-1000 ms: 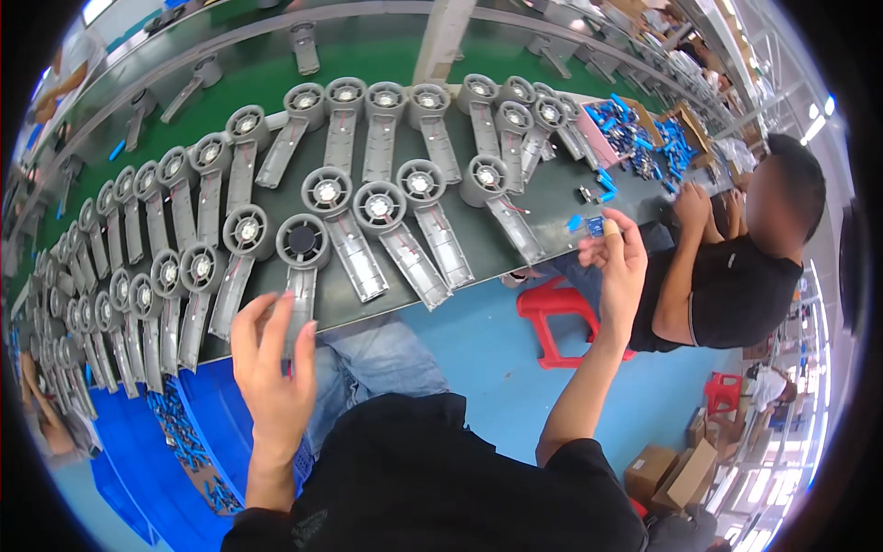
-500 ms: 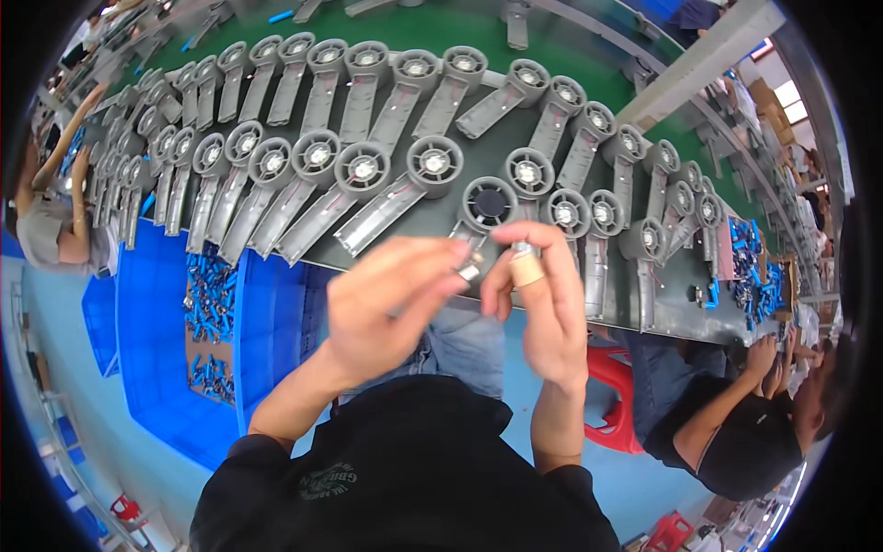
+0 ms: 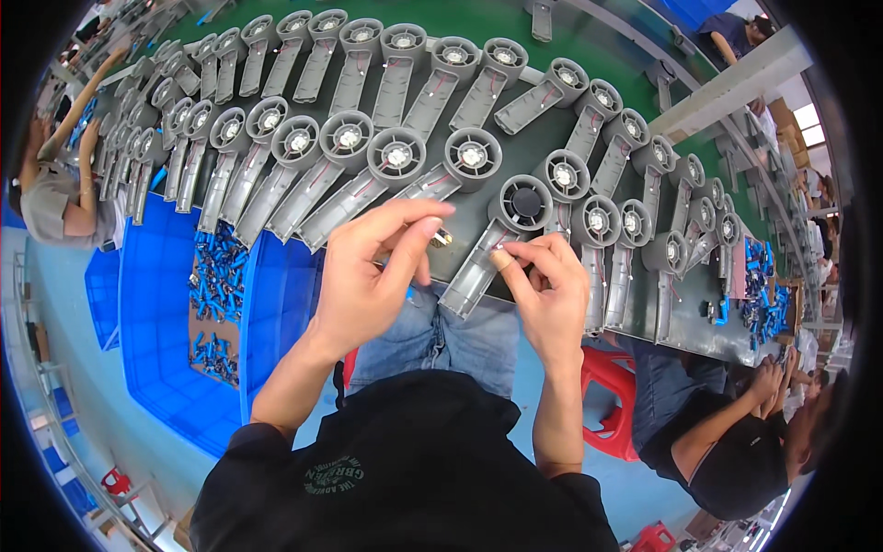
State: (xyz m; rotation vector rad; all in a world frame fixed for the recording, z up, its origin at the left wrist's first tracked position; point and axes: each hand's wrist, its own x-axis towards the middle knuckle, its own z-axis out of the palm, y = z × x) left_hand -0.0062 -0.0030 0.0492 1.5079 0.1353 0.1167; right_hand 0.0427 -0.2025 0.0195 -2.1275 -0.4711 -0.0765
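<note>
Left hand (image 3: 366,276): grip nearly closed, pinching a small part (image 3: 442,238) left of the dark-centred fan housing (image 3: 526,202).
Right hand (image 3: 554,294): fingertips together on a white connector (image 3: 499,247), housing's near side.

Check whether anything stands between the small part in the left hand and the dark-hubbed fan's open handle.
Nothing visible stands between the small part in the left hand and the open handle. The right hand is at the handle's upper end, on its right.

Grey, blue, red and black
We see grey fans (image 3: 473,155) at twelve o'clock, one black-hubbed; a blue bin (image 3: 156,359) at eight; a red stool (image 3: 609,370) at four; our black shirt (image 3: 441,451), grey-printed, at six.
</note>
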